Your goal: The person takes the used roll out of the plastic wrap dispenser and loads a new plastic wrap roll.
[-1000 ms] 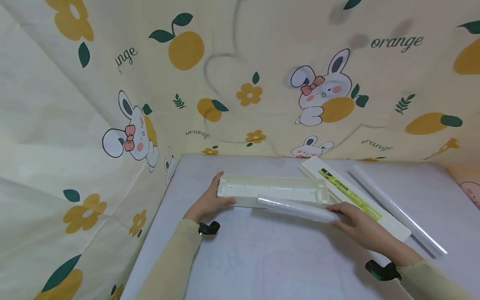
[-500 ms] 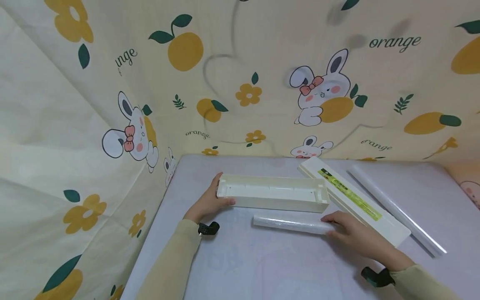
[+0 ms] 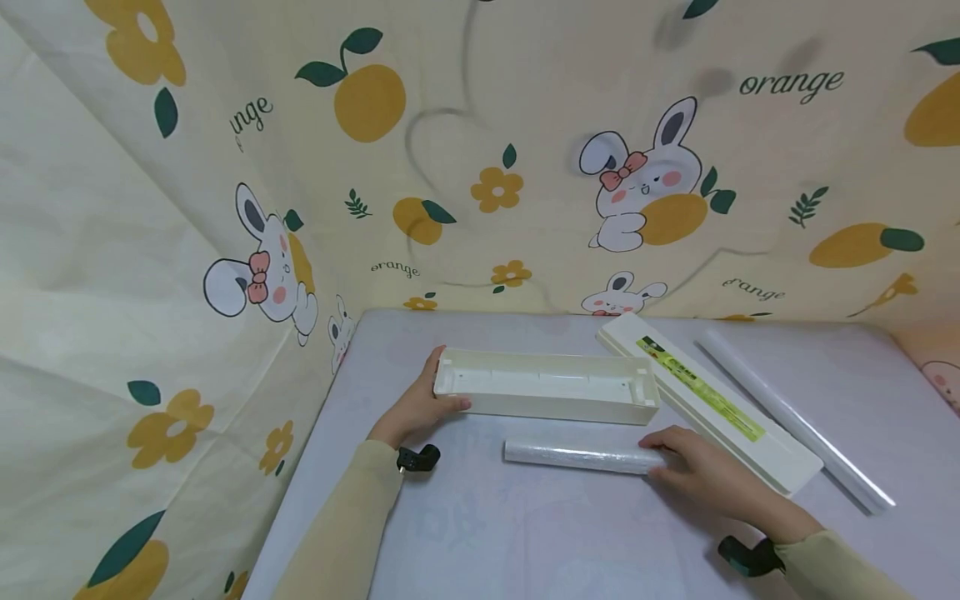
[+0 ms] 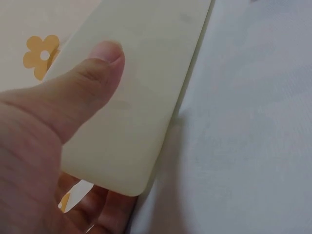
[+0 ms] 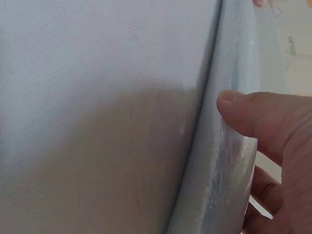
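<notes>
In the head view, my left hand (image 3: pixel 420 407) grips the left end of an open, cream-coloured long box (image 3: pixel 555 407), thumb on its near wall. The left wrist view shows the thumb (image 4: pixel 100 73) flat against that wall, with the other fingers partly hidden behind the end. Nearer to me, a roll of cling film (image 3: pixel 577 456) lies on the table, roughly parallel to the box. My right hand (image 3: pixel 705 471) holds the roll by its right end. Seen from the right wrist, the thumb (image 5: pixel 243 109) presses on the film and the fingers curl behind it.
A white lid (image 3: pixel 712 408) with a yellow-green label lies slantwise at the box's right end. Beyond it rests a long clear tube (image 3: pixel 795 421). A printed cloth (image 3: pixel 480 167) with rabbits and oranges hangs behind the pale table (image 3: pixel 540 533).
The right hand has brought the cling film roll from over the box's front edge down towards me onto the table. The left hand and the box have stayed in place.
</notes>
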Action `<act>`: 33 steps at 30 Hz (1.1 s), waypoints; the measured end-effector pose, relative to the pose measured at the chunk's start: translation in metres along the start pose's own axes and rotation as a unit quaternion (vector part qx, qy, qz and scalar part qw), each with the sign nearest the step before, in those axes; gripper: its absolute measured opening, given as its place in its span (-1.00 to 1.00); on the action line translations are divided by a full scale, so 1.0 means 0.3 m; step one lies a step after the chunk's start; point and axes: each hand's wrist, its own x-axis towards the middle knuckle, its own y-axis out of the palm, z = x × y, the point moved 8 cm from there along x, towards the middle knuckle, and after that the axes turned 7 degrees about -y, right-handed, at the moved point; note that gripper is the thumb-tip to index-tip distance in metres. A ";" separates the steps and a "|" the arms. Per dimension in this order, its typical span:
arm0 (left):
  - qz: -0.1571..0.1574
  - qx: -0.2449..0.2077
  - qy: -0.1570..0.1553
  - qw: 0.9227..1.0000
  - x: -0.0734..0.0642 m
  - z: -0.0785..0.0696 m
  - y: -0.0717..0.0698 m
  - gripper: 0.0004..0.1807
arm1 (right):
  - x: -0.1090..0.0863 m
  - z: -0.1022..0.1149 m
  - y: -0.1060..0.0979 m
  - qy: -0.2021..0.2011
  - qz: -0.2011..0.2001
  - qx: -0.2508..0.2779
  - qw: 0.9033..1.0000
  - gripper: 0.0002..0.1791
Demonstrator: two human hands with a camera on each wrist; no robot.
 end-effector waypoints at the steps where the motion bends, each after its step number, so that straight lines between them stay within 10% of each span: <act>1: 0.000 0.000 0.000 1.000 0.000 0.001 0.000 0.28 | 0.000 0.000 0.000 0.000 -0.001 -0.001 1.000 -0.62; 14: 0.000 0.000 -0.008 1.000 -0.008 0.000 0.000 0.28 | -0.011 0.005 -0.050 0.019 -0.004 0.034 0.999 -0.50; 33: 0.001 0.002 -0.022 1.000 -0.003 0.005 0.002 0.27 | -0.078 -0.137 -0.309 0.085 -0.148 -0.003 0.985 -0.39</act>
